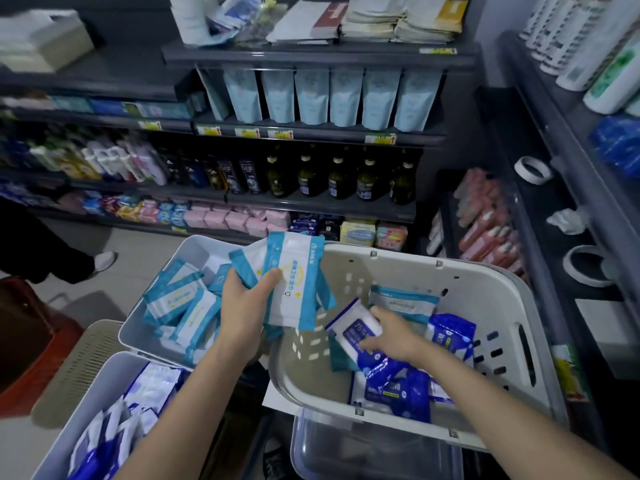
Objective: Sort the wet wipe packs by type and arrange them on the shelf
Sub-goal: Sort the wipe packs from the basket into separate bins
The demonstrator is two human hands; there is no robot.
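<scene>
Sorting: left hand [247,301] clutches pale-blue-and-white plastic packs [294,271]. Right hand [393,334] pinches a navy-and-white pack [351,329], likely bound for the lower-left white bin [107,375].

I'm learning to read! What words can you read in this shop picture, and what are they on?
"酒精卫生湿巾": on the light blue pack held in the left hand.
"CLEAR": on the dark shampoo bottles.
"75", it seems: on the dark blue pack by the right hand.
Yellow price tags and all other labels: too blurred to read.
</scene>
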